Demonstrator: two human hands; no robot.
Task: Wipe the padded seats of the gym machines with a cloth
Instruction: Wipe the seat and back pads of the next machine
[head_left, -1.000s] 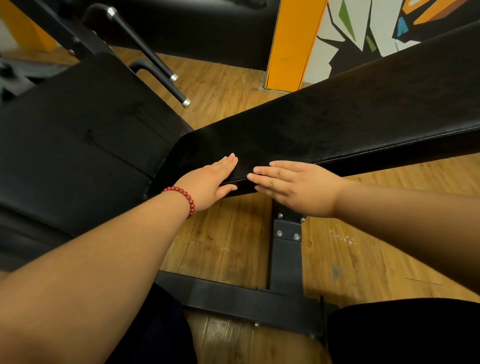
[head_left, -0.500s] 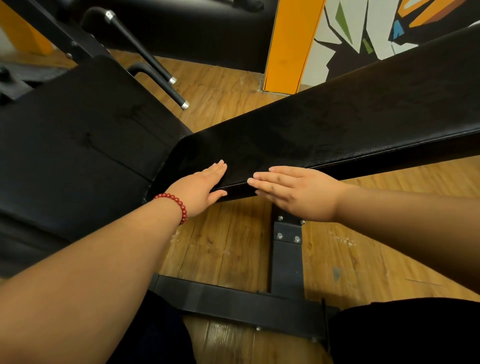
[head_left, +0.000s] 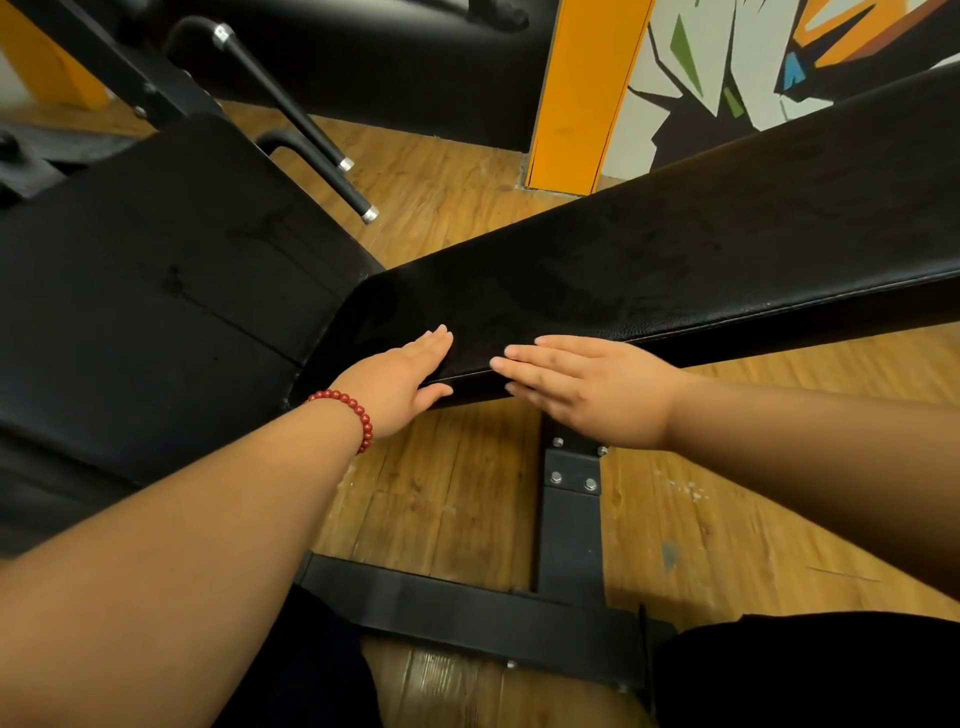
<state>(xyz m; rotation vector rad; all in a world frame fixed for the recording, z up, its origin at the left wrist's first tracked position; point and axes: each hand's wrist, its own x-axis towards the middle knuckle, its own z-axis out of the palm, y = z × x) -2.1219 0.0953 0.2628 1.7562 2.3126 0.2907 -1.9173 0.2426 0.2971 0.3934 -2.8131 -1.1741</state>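
readable text: none | labels/brands/numbers: none legible on any surface

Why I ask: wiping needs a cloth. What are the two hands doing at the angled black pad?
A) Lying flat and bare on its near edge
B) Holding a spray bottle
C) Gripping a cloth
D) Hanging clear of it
A: the left hand and right hand lie with straight fingers on the near edge of the black pad, and neither holds a cloth.

Far end of bench pad (head_left: 675, 260) off-frame
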